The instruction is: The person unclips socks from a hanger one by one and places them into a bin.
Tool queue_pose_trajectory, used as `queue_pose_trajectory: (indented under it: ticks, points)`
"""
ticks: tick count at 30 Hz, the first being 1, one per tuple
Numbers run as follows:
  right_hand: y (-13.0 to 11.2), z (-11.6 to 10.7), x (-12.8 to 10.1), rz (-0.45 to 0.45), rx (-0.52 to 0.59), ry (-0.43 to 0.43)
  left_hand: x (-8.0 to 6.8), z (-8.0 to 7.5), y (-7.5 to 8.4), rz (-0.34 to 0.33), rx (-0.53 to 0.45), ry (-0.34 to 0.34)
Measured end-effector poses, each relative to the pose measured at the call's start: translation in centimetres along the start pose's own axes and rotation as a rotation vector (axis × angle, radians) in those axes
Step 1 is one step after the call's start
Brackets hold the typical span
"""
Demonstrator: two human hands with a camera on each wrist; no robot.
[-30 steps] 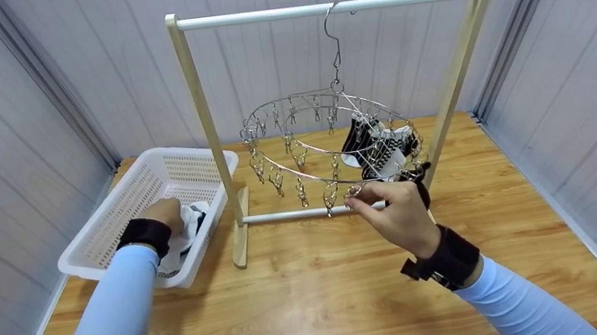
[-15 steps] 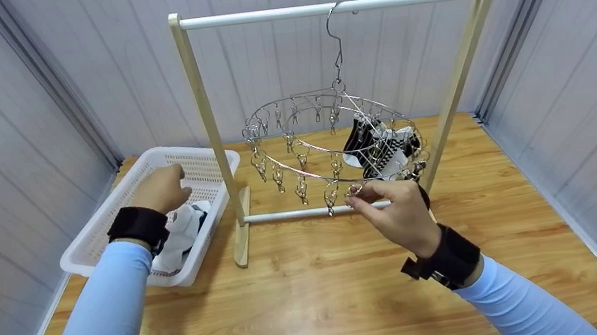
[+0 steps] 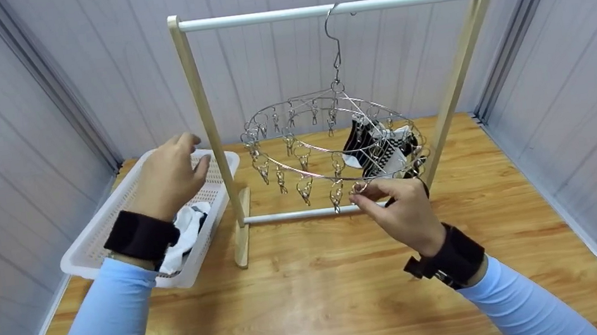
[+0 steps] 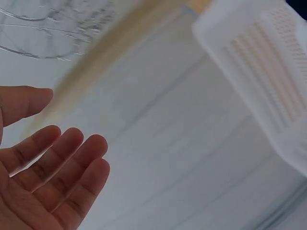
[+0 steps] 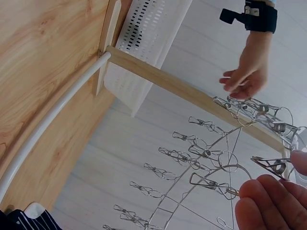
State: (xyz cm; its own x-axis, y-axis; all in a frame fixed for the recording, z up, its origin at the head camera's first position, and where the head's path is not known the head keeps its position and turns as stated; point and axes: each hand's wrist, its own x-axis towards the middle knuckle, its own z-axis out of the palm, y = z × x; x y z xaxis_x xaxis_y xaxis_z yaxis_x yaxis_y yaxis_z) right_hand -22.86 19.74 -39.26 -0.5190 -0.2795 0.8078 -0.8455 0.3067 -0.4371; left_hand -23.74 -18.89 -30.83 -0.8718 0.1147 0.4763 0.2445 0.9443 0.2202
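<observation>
A round metal clip hanger hangs by its hook from a rack's white bar, several clips dangling around its rings. At its near right edge my right hand pinches one of the clips between thumb and fingers. Black-and-white socks hang from the hanger's right side, partly behind the wires. My left hand is raised over the white basket, its fingers spread and nothing in them; the palm shows in the left wrist view. White and dark socks lie in the basket below it.
The rack's left wooden post stands between the basket and the hanger. A lower white bar crosses near the wooden floor. Panelled walls enclose the back and both sides.
My left hand has come up out of the basket, off the socks, and moved forward and right with nothing in it. The right hand and hanger have shifted slightly right.
</observation>
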Motion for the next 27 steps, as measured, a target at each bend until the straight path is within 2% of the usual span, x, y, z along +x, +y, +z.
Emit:
queue_pose_trajectory:
  ticks: [6, 15, 22, 27]
  points:
    - [0.0, -0.1, -0.1, 0.006, -0.004, 0.005, -0.3, -0.2, 4.3, 0.132, -0.003, 0.082]
    - [0.1, -0.2, 0.1, 0.004, 0.014, -0.006, -0.7, 0.1, 9.6, 0.435, -0.005, 0.125]
    - [0.0, -0.3, 0.1, 0.01, 0.004, -0.018, -1.0, 1.4, 12.2, 0.598, 0.029, 0.121]
    - [0.1, -0.2, 0.1, 0.009, -0.021, -0.024, -1.3, 2.3, 13.2, 0.653, 0.072, 0.123]
